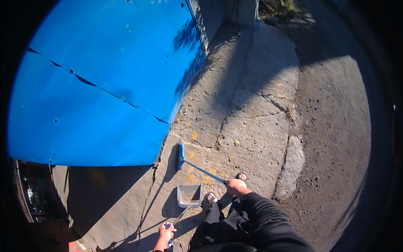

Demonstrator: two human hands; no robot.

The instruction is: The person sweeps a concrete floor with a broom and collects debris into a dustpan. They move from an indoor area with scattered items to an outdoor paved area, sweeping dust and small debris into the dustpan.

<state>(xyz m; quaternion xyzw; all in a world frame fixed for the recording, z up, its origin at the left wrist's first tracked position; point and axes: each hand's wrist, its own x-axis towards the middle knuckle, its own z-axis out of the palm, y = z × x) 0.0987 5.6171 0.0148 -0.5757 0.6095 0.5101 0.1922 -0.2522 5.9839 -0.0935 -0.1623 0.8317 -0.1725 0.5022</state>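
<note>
My right hand [236,187] is closed around the blue handle of a broom [203,170]. The broom's blue head reaches out to the left, close to the concrete and beside the blue metal panel; I cannot tell if its bristles touch the ground. Lower down, my left hand [167,230] grips the handle of a long-handled dustpan [189,195]. The dustpan's grey pan is in front of my left foot, with its open mouth facing away from me. What lies inside the pan is too small to make out.
A large blue metal panel [109,84] fills the upper left, its lower edge bordering the cracked concrete [260,130]. Dirt ground [331,138] with small stones runs along the right. A dark cable [233,37] lies near the far wall. My sandalled feet stand on the concrete.
</note>
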